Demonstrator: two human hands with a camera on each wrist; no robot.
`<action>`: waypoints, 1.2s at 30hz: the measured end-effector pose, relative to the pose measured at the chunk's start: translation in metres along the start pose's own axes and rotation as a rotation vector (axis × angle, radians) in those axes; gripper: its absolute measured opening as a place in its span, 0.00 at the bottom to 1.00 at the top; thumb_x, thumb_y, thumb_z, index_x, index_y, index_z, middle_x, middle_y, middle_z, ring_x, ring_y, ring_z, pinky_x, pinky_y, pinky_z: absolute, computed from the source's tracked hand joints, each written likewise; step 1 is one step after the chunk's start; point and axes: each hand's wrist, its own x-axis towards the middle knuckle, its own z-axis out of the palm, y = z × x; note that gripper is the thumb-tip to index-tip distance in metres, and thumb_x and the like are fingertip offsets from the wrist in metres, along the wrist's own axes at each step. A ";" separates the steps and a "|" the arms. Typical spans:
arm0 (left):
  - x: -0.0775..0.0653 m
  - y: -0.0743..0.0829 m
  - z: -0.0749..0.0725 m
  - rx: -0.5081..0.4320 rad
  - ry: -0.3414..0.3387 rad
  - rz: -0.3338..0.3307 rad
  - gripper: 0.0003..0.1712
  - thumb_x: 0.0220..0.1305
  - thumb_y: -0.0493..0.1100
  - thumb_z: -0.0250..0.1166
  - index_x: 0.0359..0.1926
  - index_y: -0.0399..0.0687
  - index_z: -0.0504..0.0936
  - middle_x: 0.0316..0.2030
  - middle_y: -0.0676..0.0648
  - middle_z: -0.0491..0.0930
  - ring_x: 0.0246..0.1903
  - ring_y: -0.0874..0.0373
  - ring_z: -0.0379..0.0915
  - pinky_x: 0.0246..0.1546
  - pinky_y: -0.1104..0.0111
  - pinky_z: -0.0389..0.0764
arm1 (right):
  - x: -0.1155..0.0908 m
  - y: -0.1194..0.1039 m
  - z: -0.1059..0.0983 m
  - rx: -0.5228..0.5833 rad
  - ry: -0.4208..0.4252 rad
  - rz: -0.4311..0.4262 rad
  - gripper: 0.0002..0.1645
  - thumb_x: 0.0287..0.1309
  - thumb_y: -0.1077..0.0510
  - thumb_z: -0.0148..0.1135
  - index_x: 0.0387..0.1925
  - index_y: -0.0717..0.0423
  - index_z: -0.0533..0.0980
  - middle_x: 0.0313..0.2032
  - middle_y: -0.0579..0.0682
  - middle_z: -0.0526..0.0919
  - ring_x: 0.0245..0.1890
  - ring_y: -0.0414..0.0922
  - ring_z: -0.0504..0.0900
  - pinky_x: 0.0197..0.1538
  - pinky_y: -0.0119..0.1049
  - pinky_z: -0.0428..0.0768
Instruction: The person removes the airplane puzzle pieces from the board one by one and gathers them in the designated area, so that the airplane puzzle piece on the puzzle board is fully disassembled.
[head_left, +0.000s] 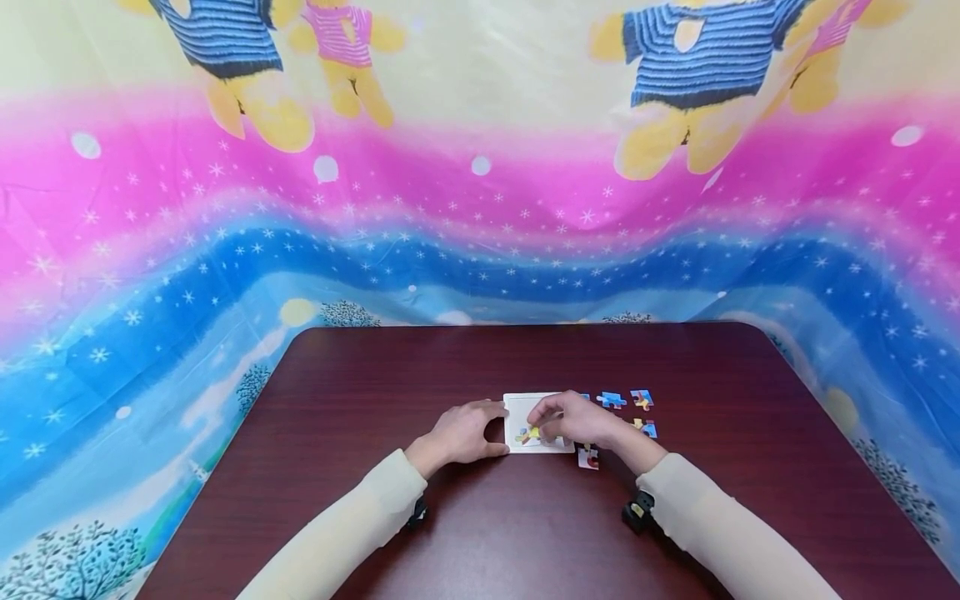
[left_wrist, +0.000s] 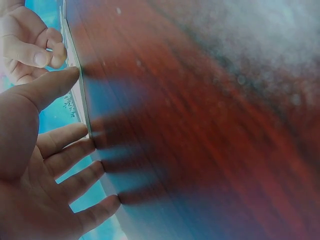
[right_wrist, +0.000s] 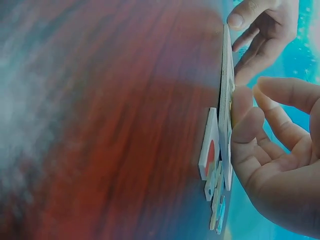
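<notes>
A white puzzle board lies on the dark table, with a few colourful puzzle pieces on it. At its left side rests my left hand. That hand's fingers are spread and nearly straight, and the thumb and fingertips touch the board's edge. Over the board's right part is my right hand, its fingers loosely bent. In the right wrist view, fingertips of the right hand touch the board's face, and nothing shows pinched between them. The right hand hides part of the board.
Several loose puzzle pieces lie right of the board, among them a blue one, one at the far right and one near the board's lower right corner. A patterned cloth hangs behind the table.
</notes>
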 end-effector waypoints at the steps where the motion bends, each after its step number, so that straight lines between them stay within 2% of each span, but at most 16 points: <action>1: 0.000 0.000 0.000 0.000 0.001 0.000 0.36 0.60 0.61 0.69 0.66 0.53 0.77 0.66 0.50 0.75 0.67 0.55 0.70 0.60 0.56 0.78 | 0.000 0.001 0.000 0.004 -0.003 0.000 0.14 0.58 0.66 0.63 0.47 0.57 0.82 0.43 0.53 0.86 0.34 0.44 0.82 0.26 0.39 0.79; 5: 0.000 -0.001 0.001 0.004 0.003 0.001 0.36 0.60 0.61 0.69 0.66 0.54 0.77 0.67 0.50 0.75 0.67 0.55 0.70 0.60 0.56 0.78 | 0.000 0.000 0.000 0.013 -0.014 0.002 0.14 0.57 0.66 0.64 0.47 0.58 0.82 0.45 0.53 0.87 0.40 0.41 0.84 0.26 0.38 0.79; 12: 0.000 -0.001 0.001 0.004 0.000 0.000 0.36 0.60 0.61 0.69 0.66 0.54 0.76 0.67 0.50 0.74 0.67 0.55 0.70 0.60 0.56 0.78 | -0.001 -0.002 0.000 0.013 -0.009 0.003 0.13 0.58 0.66 0.64 0.46 0.58 0.82 0.44 0.53 0.87 0.40 0.43 0.84 0.25 0.38 0.78; 20: -0.001 0.000 0.000 -0.002 0.002 0.000 0.36 0.60 0.62 0.69 0.66 0.53 0.76 0.67 0.50 0.74 0.67 0.54 0.70 0.60 0.56 0.78 | 0.001 -0.002 -0.001 -0.006 0.031 -0.043 0.11 0.62 0.66 0.62 0.45 0.59 0.82 0.42 0.54 0.86 0.42 0.44 0.83 0.42 0.38 0.81; 36: 0.000 -0.001 0.001 -0.002 0.001 0.005 0.36 0.59 0.62 0.69 0.66 0.53 0.77 0.66 0.49 0.75 0.67 0.53 0.71 0.59 0.56 0.79 | 0.003 -0.003 0.000 -0.018 0.042 -0.041 0.11 0.60 0.67 0.60 0.43 0.59 0.82 0.40 0.53 0.86 0.39 0.44 0.82 0.36 0.37 0.79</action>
